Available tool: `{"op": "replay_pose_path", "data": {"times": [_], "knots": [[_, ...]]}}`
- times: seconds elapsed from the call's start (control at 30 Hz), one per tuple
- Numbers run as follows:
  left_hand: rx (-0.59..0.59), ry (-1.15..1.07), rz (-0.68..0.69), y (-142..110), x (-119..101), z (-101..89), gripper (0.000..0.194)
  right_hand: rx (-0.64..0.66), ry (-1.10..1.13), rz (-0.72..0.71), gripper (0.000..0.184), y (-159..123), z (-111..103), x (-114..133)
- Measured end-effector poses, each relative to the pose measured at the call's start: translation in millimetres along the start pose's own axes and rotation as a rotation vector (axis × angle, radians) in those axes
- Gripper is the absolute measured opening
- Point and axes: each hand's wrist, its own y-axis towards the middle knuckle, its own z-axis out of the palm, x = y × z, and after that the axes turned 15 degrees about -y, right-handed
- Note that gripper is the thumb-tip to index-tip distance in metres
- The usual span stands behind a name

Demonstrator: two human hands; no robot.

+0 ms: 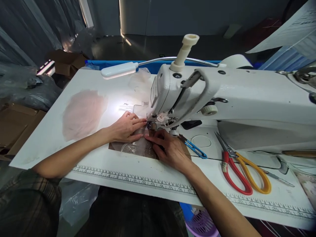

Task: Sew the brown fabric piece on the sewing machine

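A white sewing machine (222,98) fills the right half of the frame, its head hanging over the needle area at centre, where the person's hands meet. The left hand (125,126) lies flat, fingers stretched out and pressing down on a piece of sheer, shiny fabric (138,148) that rests on the white table (49,131) just left of the needle. The right hand (170,148) lies on the same fabric from below, fingers extended, the forefinger pointing up toward the presser foot (151,125); neither hand is closed around anything. The machine head stands right above the fingertips and hides what lies behind the needle.

A small blue thread snip (195,148) sits just right of the right hand. Further right lie scissors with one red and one yellow handle (243,174), and a grey metal tool (281,166) beyond them. A white lamp on a gooseneck (119,69) shines on the table above the left hand. A pale pink, gauzy patch of cloth (82,113) lies at the left of the table, well apart from the hands.

A printed ruler strip (138,180) runs along the near table edge. In the lower middle, under the table edge, a purple basket (202,223) shows partly; its contents cannot be made out. Cardboard boxes (14,121) and clear plastic bags (76,200) crowd the floor at the left. Bare table lies between the pink cloth and the near edge.
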Motion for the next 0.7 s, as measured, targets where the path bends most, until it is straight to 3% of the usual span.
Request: {"op": "replay_pose_path", "data": {"times": [0.37, 0.7], "knots": [[-0.061, -0.059, 0.007, -1.9, 2.3, 7.5, 0.047, -0.017, 0.004, 0.002, 0.038, -0.7, -0.7, 3.0], [-0.001, -0.051, -0.017, -1.1, -0.5, 4.6, 0.047, -0.048, 0.019, 0.032, 0.035, -2.7, 4.6, 2.9]]}}
